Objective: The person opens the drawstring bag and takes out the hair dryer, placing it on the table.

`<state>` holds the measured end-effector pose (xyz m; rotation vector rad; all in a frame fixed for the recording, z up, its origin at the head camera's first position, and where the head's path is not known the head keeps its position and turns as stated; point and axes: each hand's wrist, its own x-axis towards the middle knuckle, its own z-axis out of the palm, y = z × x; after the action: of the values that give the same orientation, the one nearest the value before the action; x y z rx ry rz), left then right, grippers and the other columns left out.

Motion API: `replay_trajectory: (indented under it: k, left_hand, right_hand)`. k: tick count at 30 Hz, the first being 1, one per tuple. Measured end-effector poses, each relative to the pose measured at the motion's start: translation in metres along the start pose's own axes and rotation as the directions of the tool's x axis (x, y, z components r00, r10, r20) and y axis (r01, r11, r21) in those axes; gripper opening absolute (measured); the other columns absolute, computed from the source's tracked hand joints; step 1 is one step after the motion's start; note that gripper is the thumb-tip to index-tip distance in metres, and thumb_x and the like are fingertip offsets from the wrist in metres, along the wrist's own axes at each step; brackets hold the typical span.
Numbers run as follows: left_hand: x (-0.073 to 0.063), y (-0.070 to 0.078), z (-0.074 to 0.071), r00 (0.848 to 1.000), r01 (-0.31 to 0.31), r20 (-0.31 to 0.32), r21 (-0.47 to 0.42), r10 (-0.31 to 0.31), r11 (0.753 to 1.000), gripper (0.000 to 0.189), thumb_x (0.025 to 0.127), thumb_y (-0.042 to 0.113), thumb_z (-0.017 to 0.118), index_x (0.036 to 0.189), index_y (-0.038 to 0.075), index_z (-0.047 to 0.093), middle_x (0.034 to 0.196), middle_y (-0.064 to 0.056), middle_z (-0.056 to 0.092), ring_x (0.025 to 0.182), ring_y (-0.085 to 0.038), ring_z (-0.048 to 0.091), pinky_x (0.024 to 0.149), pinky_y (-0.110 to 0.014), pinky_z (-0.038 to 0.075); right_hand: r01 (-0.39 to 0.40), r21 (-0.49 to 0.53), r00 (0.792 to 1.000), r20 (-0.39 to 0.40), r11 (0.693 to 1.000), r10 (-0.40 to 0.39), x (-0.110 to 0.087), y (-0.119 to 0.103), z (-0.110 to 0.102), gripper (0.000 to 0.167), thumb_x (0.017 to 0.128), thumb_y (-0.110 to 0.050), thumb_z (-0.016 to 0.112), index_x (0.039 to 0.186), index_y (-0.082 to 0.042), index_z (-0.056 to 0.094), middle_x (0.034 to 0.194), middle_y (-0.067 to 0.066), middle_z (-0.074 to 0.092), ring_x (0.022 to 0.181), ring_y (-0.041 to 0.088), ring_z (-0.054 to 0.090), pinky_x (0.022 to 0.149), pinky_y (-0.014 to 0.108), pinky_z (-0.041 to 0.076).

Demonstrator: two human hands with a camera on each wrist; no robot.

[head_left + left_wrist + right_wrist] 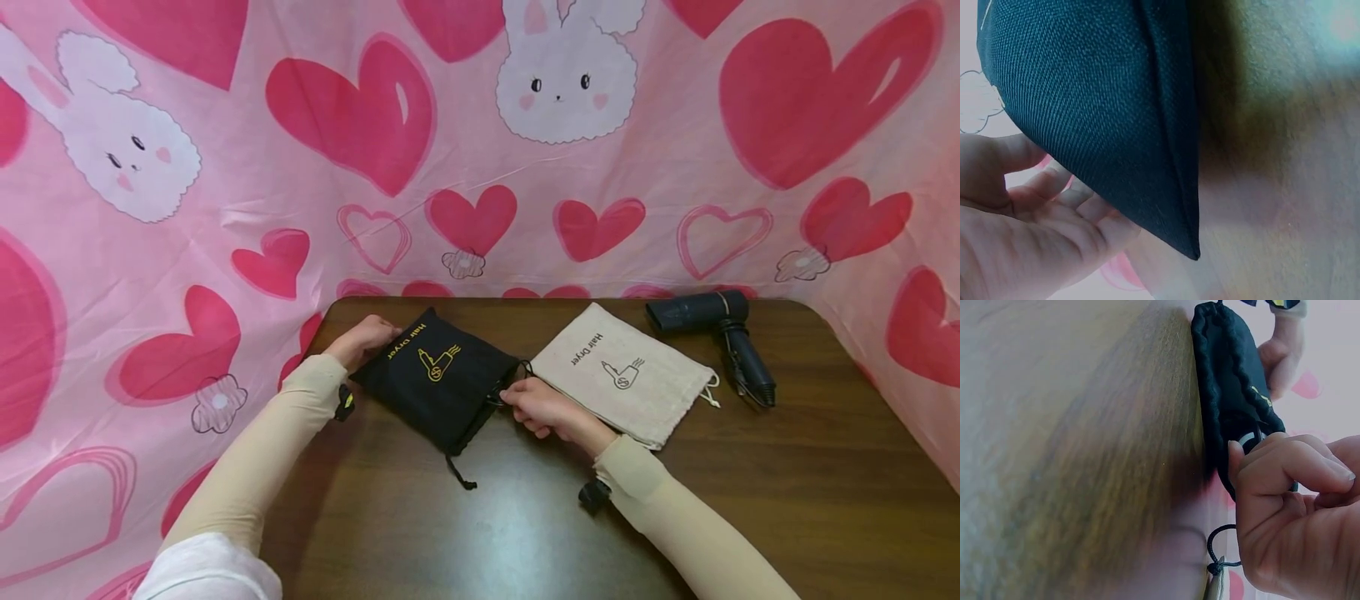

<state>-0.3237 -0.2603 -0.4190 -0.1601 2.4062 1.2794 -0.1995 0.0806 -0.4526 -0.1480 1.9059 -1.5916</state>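
A black drawstring bag (438, 375) with yellow "Hair Dryer" lettering and a dryer picture lies on the table, bulging. At its closed far-left end, my left hand (365, 340) grips the edge; in the left wrist view the fingertips of the left hand (1054, 212) disappear behind the cloth. My right hand (543, 407) is at the open mouth, thumb and fingers pinching a dark object there. The right wrist view shows this dark object (1247, 439) with a pale curved band, just inside the mouth beside the right hand (1297, 506). Most of it is hidden, so its kind is unclear.
Right of the black bag lies a cream drawstring bag (622, 375), also marked "Hair Dryer". Beyond it rests a dark hair dryer (697, 312), its cord bundled along the handle. A pink heart-and-rabbit cloth (465, 167) hangs behind the brown table (510, 525).
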Motion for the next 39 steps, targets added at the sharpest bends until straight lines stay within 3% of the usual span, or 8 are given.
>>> replay_trajectory:
  k: [6,13,17,25,39]
  left_hand:
    - [0.007,-0.002,0.003,0.999,-0.023,-0.025,0.057,0.025,0.998,0.022,0.103,0.006,0.058,0.086,0.0,0.068,0.066,0.002,0.047,0.06,-0.011,0.048,0.057,-0.024,0.041]
    - [0.013,-0.003,0.006,0.998,-0.022,-0.061,0.085,0.027,0.996,0.026,0.101,0.006,0.06,0.075,0.005,0.062,0.064,0.003,0.041,0.058,-0.012,0.044,0.054,-0.025,0.036]
    - [0.012,-0.002,0.006,0.997,-0.02,-0.073,0.082,0.026,0.996,0.03,0.101,0.007,0.06,0.071,0.009,0.059,0.064,0.004,0.041,0.059,-0.012,0.044,0.055,-0.025,0.037]
    - [0.011,0.0,0.006,0.995,-0.021,-0.091,0.078,0.028,0.997,0.028,0.1,0.006,0.061,0.072,0.006,0.059,0.062,0.003,0.04,0.057,-0.013,0.042,0.054,-0.027,0.035]
    - [0.008,0.0,0.008,0.994,0.007,-0.107,0.036,-0.003,0.999,0.025,0.1,0.005,0.061,0.075,0.005,0.059,0.066,0.001,0.045,0.066,-0.016,0.051,0.062,-0.028,0.045]
  right_hand:
    - [0.007,0.003,1.0,0.023,1.0,-0.007,0.002,0.0,0.0,0.026,0.112,-0.017,0.049,0.095,0.001,0.051,0.06,-0.003,0.031,0.045,0.009,0.023,0.042,0.022,0.022]
    - [0.011,-0.004,0.999,0.04,1.0,-0.011,0.003,0.001,0.0,0.024,0.112,-0.015,0.049,0.103,0.006,0.055,0.061,-0.003,0.033,0.045,0.008,0.023,0.042,0.021,0.022]
    - [0.017,-0.01,0.999,0.047,1.0,-0.017,0.003,0.002,0.0,0.024,0.112,-0.015,0.048,0.102,0.006,0.055,0.061,-0.003,0.032,0.045,0.008,0.023,0.041,0.021,0.021]
    - [0.031,-0.015,0.998,0.061,0.999,-0.03,-0.001,0.005,-0.002,0.025,0.112,-0.015,0.048,0.095,0.003,0.051,0.061,-0.003,0.032,0.045,0.008,0.023,0.041,0.022,0.021]
    - [0.031,-0.019,0.997,0.071,0.999,-0.029,-0.012,0.013,-0.004,0.023,0.112,-0.015,0.048,0.098,0.002,0.054,0.062,-0.003,0.034,0.045,0.008,0.024,0.04,0.022,0.022]
